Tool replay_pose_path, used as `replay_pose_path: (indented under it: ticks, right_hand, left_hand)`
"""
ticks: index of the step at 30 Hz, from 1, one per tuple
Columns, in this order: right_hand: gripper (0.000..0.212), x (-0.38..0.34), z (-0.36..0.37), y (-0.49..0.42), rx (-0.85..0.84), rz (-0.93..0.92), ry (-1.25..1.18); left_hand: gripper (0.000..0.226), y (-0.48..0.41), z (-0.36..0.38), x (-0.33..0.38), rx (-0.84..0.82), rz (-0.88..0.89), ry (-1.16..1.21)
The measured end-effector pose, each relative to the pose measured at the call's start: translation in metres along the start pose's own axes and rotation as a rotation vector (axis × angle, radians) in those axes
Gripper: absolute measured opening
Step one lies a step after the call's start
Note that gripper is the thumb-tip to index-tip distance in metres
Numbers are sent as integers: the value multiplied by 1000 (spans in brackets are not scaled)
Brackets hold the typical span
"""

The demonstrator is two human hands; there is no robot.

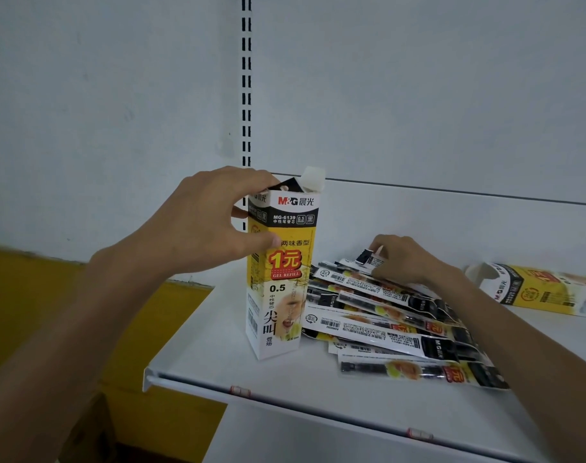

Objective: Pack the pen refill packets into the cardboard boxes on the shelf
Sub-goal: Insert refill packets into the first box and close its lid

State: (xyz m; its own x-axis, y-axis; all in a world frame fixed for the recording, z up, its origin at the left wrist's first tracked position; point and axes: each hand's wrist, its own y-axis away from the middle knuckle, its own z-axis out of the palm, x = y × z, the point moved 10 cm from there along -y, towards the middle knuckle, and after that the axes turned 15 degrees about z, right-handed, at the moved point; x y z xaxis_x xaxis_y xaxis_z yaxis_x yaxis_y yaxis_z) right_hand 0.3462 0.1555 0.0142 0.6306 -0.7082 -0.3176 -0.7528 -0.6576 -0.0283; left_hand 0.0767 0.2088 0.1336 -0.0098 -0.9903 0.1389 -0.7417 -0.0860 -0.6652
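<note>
I see a white metal shelf (218, 349) bearing a tall yellow-and-white cardboard box (280, 295), upright, its top open. Just beside it sprawls a heap of flat plastic refill packets (385, 329); another such box (545, 289) lies flat beyond.

Shelf (218, 355), front-left: upright cardboard box (285, 285). Pile of pen refill packets (385, 329) just beside it, to the right. Second cardboard box (545, 289) on its side, far right, behind the pile.

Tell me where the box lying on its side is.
In the head view, the lying refill box is at the far right of the shelf, just past the packet pile.
</note>
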Motion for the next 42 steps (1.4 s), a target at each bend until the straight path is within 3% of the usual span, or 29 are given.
replay_pose_path:
  ticks: [7,14,17,21,24,29,32,35,37,40,42]
  right_hand:
    - [37,-15,-18,15,-80,-79,-147]
    - [16,-41,-22,36,-47,-195,-76]
    - [28,-42,-23,36,-30,-205,-46]
    - [8,-44,-47,46,-37,-236,-277]
    - [15,-48,-51,51,-3,-293,-29]
    - [23,-30,1,49,-224,-207,233]
    - [10,-31,7,43,-195,-231,261]
    - [33,-29,-1,35,-99,-226,259]
    - [30,-24,-4,30,-43,-191,300]
    - [19,-15,2,27,-99,-139,297]
    - [24,-14,2,27,-103,-140,251]
  left_hand:
    - [61,-1,0,2,7,8,16]
    - [62,-1,0,3,1,9,10]
    - [62,0,-1,3,4,6,10]
    - [62,1,-2,4,1,2,16]
    - [60,1,-2,6,3,4,19]
    - [59,0,-2,8,9,0,10]
    - [59,0,-2,7,7,4,13]
    - [61,1,-2,5,10,-3,15]
    - [61,2,-3,4,17,-6,15]
    - [60,3,-3,4,18,-4,16]
    - [61,2,-3,4,18,-6,15]
